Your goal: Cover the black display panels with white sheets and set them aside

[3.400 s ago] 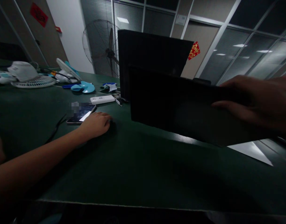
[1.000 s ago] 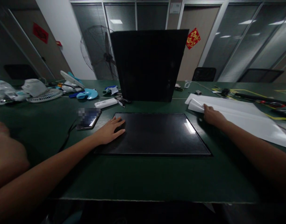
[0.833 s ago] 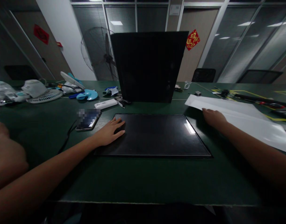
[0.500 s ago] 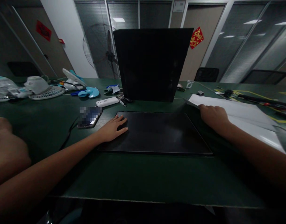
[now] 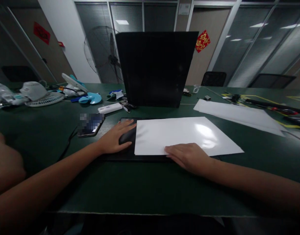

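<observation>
White sheet (image 5: 179, 135) on black panel (image 5: 126, 143), dk green table (image 5: 140, 186), lt blue fan blade (image 5: 90, 98).

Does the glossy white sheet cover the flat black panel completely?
No, a strip of the flat black panel shows left of the glossy white sheet, where the left hand rests.

Sheet (image 5: 184, 135) on flat panel (image 5: 130, 156), phone (image 5: 90, 124) left, upright panel (image 5: 156, 68) behind, paper stack (image 5: 238, 113) right

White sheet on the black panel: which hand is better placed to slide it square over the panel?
Probably the right hand: it lies flat on the near edge of the white sheet. The left hand rests on the uncovered left end of the black panel, off the sheet.
</observation>
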Demonstrator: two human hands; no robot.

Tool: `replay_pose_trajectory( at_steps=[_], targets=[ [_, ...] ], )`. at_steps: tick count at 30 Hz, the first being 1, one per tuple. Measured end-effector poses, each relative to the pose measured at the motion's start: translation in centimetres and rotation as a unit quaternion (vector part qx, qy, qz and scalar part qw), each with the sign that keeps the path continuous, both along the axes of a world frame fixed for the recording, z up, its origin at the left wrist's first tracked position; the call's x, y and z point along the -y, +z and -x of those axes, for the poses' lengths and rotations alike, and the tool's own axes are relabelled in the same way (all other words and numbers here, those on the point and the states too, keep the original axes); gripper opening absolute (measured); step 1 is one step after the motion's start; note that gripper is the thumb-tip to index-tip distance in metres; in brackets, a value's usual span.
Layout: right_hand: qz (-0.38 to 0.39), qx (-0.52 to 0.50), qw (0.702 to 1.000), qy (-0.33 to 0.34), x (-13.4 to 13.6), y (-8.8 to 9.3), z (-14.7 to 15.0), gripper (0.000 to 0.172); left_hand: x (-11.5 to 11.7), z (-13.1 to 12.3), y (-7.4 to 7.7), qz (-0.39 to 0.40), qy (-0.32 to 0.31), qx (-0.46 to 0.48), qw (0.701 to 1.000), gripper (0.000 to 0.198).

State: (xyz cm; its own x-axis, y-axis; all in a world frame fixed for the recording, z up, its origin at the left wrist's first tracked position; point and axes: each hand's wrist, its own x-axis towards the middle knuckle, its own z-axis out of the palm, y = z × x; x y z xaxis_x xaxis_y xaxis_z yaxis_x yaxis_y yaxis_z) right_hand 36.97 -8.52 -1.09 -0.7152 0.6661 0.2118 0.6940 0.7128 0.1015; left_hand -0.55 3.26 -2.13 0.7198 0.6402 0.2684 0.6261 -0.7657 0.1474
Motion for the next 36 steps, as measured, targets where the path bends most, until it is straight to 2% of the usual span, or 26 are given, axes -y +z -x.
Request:
replay_pose_trajectory(
  at_steps=[3,4,6,9,12,15,17,19,25,31,34,36],
  targets=[
    [0.063,-0.064,0.995,0.031,0.6,-0.2,0.9,0.051,0.7,0.1,0.9,0.022,-0.16,-0.024,0.987,0.08],
    [0.087,-0.077,0.992,0.044,0.8,-0.1,1.0,0.057,0.8,0.0,1.1,0.039,-0.189,-0.032,0.981,0.078],
    [0.129,-0.092,0.985,0.072,0.9,0.2,1.0,0.065,0.7,0.1,1.2,0.068,-0.206,-0.042,0.975,0.074],
    [0.145,-0.101,0.982,0.074,0.0,0.4,0.0,0.066,0.0,0.9,0.9,0.075,-0.178,-0.029,0.981,0.063],
    [0.102,-0.093,0.99,0.0,-2.0,0.1,-1.8,0.067,-0.9,2.1,0.8,0.066,-0.125,-0.018,0.99,0.051],
    [0.08,-0.039,0.991,-0.099,-3.6,-0.2,-3.3,0.07,-1.2,2.7,1.0,0.068,-0.049,-0.024,0.996,0.045],
    [0.08,0.009,0.988,-0.131,-4.0,-0.2,-3.6,0.072,-1.1,2.6,1.2,0.066,-0.004,-0.027,0.997,0.044],
    [0.067,0.044,0.988,-0.131,-3.9,-0.2,-3.5,0.072,-0.9,2.1,1.3,0.055,0.022,-0.034,0.998,0.045],
    [0.024,0.058,0.992,-0.111,-3.4,-0.2,-2.9,0.068,-0.5,1.0,0.4,0.02,0.035,-0.049,0.998,0.051],
    [0.037,0.03,0.993,-0.112,-4.3,0.0,-3.6,0.062,-0.5,1.1,0.0,0.035,0.031,-0.061,0.997,0.059],
    [0.019,-0.009,0.988,-0.152,-6.8,0.5,-6.2,0.06,-0.5,1.1,0.0,0.044,0.032,-0.068,0.996,0.062],
    [-0.026,-0.019,0.977,-0.209,-9.3,0.8,-9.6,0.061,-0.6,1.2,0.0,0.049,0.034,-0.068,0.996,0.063]
  ],
)
